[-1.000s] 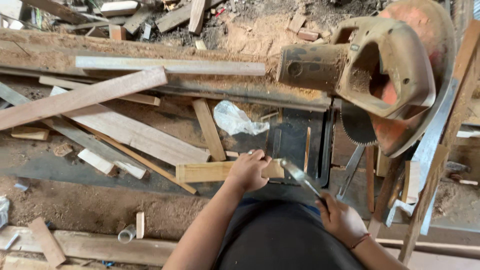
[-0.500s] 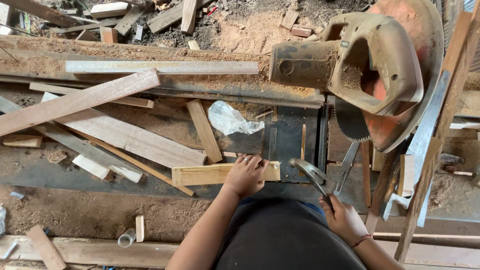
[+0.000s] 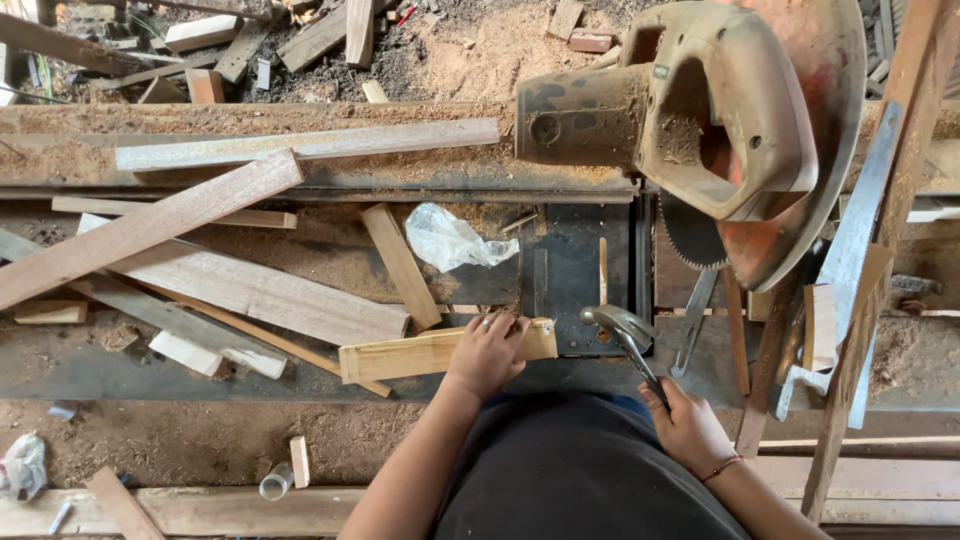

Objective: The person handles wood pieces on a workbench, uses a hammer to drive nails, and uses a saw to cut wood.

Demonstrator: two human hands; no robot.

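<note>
My left hand (image 3: 487,353) presses down on a short pale wood strip (image 3: 400,355) lying across the dark metal saw table (image 3: 570,270). My right hand (image 3: 688,425) grips the handle of a hammer (image 3: 625,335), its metal head raised just right of the strip's right end. A large orange circular saw (image 3: 720,130) with a toothed blade sits above, at the upper right.
Long boards (image 3: 140,230) and offcuts lie scattered left of the table on sawdust. A crumpled clear plastic bag (image 3: 455,240) rests by the table. A metal square (image 3: 850,250) and wooden slats lean at the right. Scraps litter the ground below.
The hammer head has swung left and down toward the right end of the wood strip. My left hand stays on the strip.
</note>
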